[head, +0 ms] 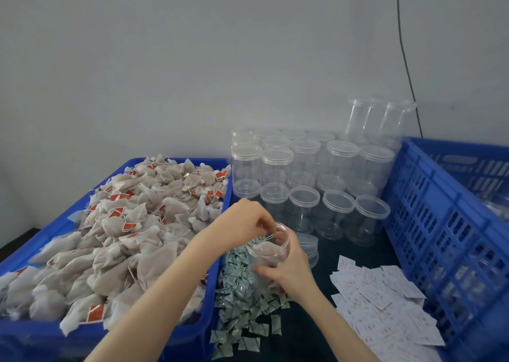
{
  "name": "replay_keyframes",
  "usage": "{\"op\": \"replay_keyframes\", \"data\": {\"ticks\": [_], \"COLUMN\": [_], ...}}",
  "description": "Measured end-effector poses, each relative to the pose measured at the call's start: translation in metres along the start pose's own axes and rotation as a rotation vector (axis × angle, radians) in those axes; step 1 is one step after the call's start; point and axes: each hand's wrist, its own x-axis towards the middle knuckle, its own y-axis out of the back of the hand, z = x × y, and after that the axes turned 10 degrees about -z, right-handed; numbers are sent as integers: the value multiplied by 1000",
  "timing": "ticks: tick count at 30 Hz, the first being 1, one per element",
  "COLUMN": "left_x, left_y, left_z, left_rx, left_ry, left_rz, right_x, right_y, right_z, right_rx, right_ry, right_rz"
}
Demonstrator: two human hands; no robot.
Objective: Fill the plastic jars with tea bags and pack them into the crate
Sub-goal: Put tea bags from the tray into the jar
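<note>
Head view: your right hand wraps the open jar, tilting its mouth toward the tea bag bin so the feed path stays short. Your left hand sits at the rim, fingertips pinched on a tea bag's string, pushing bags in. Jar looks partly full. Its lid lies just beside on the worktop, handy for capping. Empty jars are staged behind, the crate at your right for packing. Green sachets and white slips lie near your hands.
</note>
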Motion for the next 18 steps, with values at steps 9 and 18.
{"op": "replay_keyframes", "data": {"ticks": [9,18], "left_x": [23,39], "left_y": [-23,-58], "left_z": [12,-5], "left_rx": [-42,148], "left_ry": [-94,174], "left_rz": [-209,-46], "right_x": [-15,-26], "right_y": [17,46], "right_z": [7,34], "right_rx": [-87,-17], "right_ry": [30,-105], "right_rz": [46,236]}}
